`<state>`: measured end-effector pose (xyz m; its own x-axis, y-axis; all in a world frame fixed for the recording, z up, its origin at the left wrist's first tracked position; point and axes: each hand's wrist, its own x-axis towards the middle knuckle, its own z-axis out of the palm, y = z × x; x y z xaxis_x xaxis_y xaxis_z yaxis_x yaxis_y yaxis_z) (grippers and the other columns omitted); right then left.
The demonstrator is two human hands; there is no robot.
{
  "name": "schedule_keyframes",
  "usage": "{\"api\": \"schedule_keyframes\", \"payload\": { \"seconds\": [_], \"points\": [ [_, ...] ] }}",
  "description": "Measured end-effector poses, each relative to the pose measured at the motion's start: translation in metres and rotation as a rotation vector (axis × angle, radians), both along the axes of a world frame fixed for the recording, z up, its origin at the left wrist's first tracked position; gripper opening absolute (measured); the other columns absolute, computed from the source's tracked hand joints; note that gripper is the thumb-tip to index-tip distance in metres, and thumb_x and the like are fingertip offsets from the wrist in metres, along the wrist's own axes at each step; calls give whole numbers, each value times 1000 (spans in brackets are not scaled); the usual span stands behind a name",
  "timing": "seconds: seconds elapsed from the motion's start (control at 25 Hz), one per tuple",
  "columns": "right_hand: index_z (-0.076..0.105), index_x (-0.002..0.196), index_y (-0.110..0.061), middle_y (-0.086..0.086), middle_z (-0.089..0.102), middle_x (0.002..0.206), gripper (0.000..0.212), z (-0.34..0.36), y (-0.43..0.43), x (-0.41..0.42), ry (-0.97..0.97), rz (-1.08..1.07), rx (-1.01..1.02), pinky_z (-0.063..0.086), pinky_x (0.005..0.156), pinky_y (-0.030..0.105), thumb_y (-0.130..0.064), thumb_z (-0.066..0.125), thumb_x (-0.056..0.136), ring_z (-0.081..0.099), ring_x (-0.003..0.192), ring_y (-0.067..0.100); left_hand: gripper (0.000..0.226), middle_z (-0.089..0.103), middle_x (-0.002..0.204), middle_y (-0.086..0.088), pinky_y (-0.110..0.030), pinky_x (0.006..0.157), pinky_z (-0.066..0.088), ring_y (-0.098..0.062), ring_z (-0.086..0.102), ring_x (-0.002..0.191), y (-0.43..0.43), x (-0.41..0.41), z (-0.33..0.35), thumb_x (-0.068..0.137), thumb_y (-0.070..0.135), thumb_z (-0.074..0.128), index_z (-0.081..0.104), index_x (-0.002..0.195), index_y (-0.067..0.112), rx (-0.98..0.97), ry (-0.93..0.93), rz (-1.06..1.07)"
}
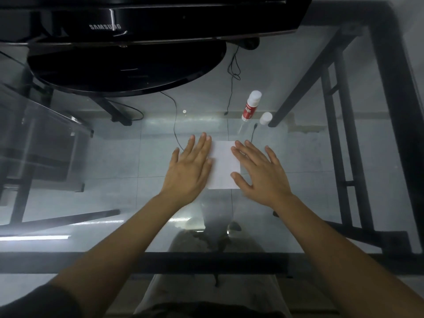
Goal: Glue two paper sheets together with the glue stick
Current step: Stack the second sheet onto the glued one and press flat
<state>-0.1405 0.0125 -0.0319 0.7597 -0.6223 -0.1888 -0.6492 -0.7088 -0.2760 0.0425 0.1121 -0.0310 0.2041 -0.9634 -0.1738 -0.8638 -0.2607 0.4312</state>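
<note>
A small white paper (223,165) lies flat on the glass tabletop (321,157); I cannot tell whether it is one sheet or two stacked. My left hand (189,167) lies palm down, fingers together, along the paper's left edge. My right hand (259,172) lies palm down with fingers spread over the paper's right edge. Neither hand holds anything. Beyond the paper stands the glue stick (251,106), red label, white top, uncapped. Its white cap (265,118) stands just to its right.
A black monitor (146,21) with a round base (126,67) fills the far left of the table. Thin black cables (232,72) run behind the glue stick. The table's black frame bar (146,262) crosses near me; black legs show at the right.
</note>
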Motion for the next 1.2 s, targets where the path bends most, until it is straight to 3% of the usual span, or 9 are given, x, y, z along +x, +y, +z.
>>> {"api": "schedule_keyframes", "payload": {
  "seconds": [0.12, 0.24, 0.52, 0.68, 0.8, 1.2],
  "points": [
    [15, 146, -26, -6, 13, 155, 65, 1, 1, 0, 22, 2, 0, -1, 115, 43, -55, 21, 88, 6, 143, 13, 54, -22, 147, 13, -41, 108, -13, -11, -31, 134, -5, -21, -14, 96, 47, 5, -15, 142, 28, 68, -130, 41],
    [12, 146, -25, -4, 12, 156, 63, 1, 2, 1, 35, -1, -11, -1, 114, 42, -51, 20, 89, 5, 143, 14, 53, -35, 141, 16, -42, 107, -18, -9, -37, 130, -2, -23, -25, 96, 46, 4, -21, 139, 29, 89, -227, 50],
    [11, 145, -18, 3, 13, 155, 55, 15, 12, -4, -85, -71, 0, -2, 113, 41, -37, 16, 93, 8, 142, 18, 52, -31, 141, 17, -42, 110, -11, -9, -34, 132, -1, -25, -24, 96, 44, 4, -18, 141, 28, 41, -228, 75],
    [-14, 141, -20, -2, -17, 151, 68, 17, 51, -4, 47, -47, 4, -20, 108, 40, -34, 24, 86, -19, 138, 13, 52, -26, 145, 14, -42, 111, -9, -10, -32, 133, -1, -26, -23, 96, 42, 4, -15, 142, 26, 35, -234, 74],
    [-20, 139, -19, 0, -28, 148, 71, 10, 66, 3, 138, 0, -16, -30, 101, 39, -36, 23, 86, -32, 133, 14, 53, -32, 142, 15, -42, 111, -10, -10, -34, 132, -1, -25, -24, 97, 43, 6, -16, 142, 26, 32, -256, 75],
    [-15, 142, -15, 5, -20, 150, 66, 16, 62, -2, 287, 65, -201, -31, 101, 48, -42, 10, 87, -26, 135, 21, 53, -32, 141, 14, -42, 110, -10, -11, -33, 132, -1, -25, -25, 96, 44, 5, -17, 142, 25, 30, -262, 73]
  ]
}}
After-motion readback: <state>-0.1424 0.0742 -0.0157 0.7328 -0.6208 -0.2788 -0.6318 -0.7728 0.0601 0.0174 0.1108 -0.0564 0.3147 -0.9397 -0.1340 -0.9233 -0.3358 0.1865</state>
